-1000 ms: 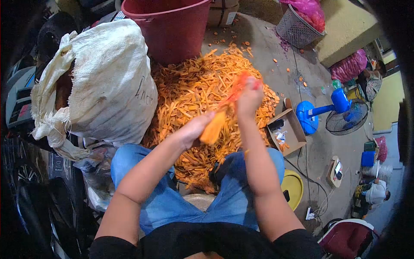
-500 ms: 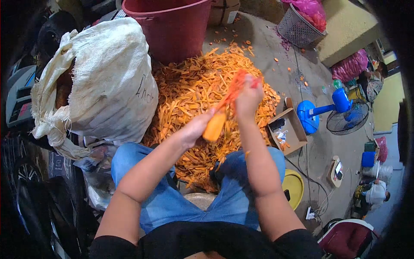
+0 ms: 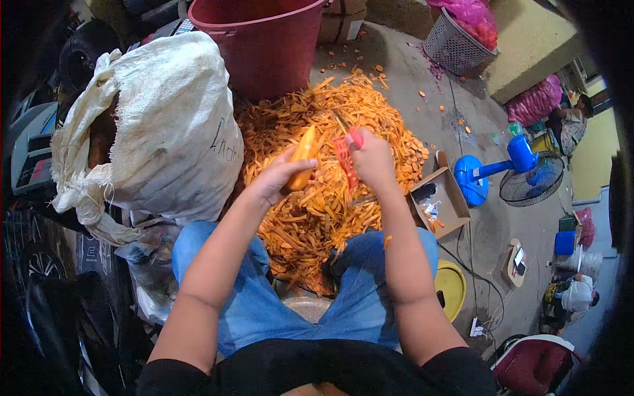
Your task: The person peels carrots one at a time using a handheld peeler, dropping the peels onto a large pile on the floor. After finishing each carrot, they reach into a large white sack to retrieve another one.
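Observation:
In the head view my left hand [image 3: 277, 175] is closed round a peeled orange carrot [image 3: 304, 155], which points up and slightly right. My right hand [image 3: 372, 162] grips a red-handled peeler [image 3: 345, 158]; it has a slotted red part, and a dark narrow blade sticks up to the left. The peeler is a short way right of the carrot, apart from it. Beneath both hands lies a large heap of orange peelings [image 3: 317, 224], with round cut ends along its right side.
A white woven sack [image 3: 172, 119] stands left of the heap, and a red tub [image 3: 257, 53] behind it. On the right are an open cardboard box [image 3: 452, 198], a blue fan [image 3: 470, 178], a yellow lid [image 3: 450, 290] and cables. A grey basket [image 3: 456, 46] stands farther back.
My right hand has drawn back toward me with the peeler, away from the carrot. My left hand has moved left and up, tilting the carrot more upright.

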